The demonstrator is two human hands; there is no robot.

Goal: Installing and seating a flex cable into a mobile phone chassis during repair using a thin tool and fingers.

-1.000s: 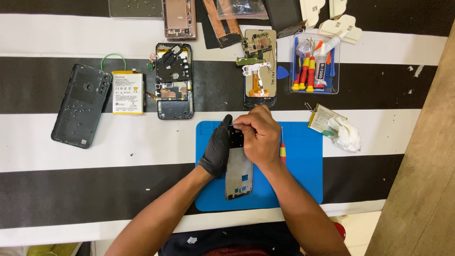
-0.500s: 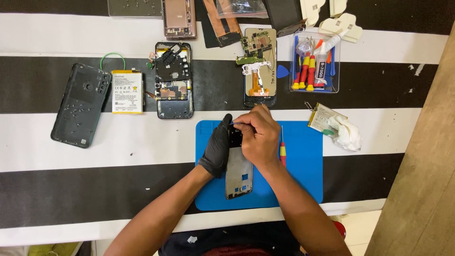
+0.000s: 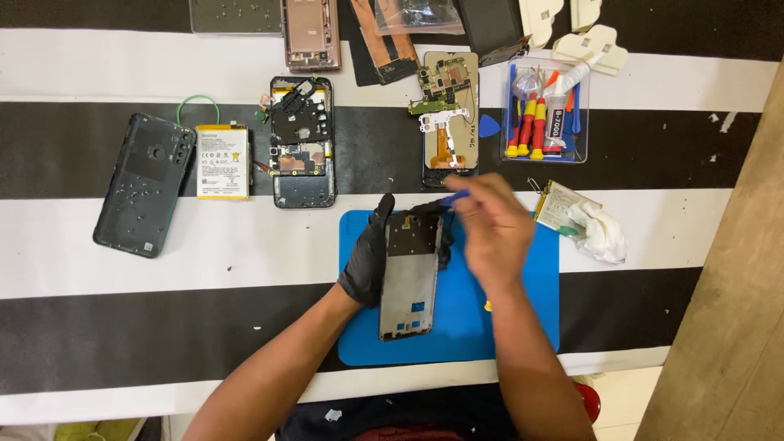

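Note:
An opened phone frame [image 3: 408,278] lies lengthwise on a blue work mat [image 3: 523,327] in the middle of the striped table. My left hand [image 3: 367,255], in a black glove, grips the frame's left edge, fingertips at its top corner. My right hand [image 3: 490,233] is bare and blurred by motion. It hovers just right of the frame's top end and pinches a thin blue tool [image 3: 454,197], whose tip points left over the top of the frame.
A black back cover [image 3: 143,184], a battery [image 3: 222,161] and a stripped phone [image 3: 302,143] lie left of the mat. Further back are a phone with loose boards [image 3: 449,114] and a clear tray of screwdrivers [image 3: 543,114]. A white cloth [image 3: 598,234] lies right; wooden surface [image 3: 727,286] borders the table.
My right hand has come off the top of the phone frame and swung right, uncovering the frame's upper part. The left hand still holds the frame.

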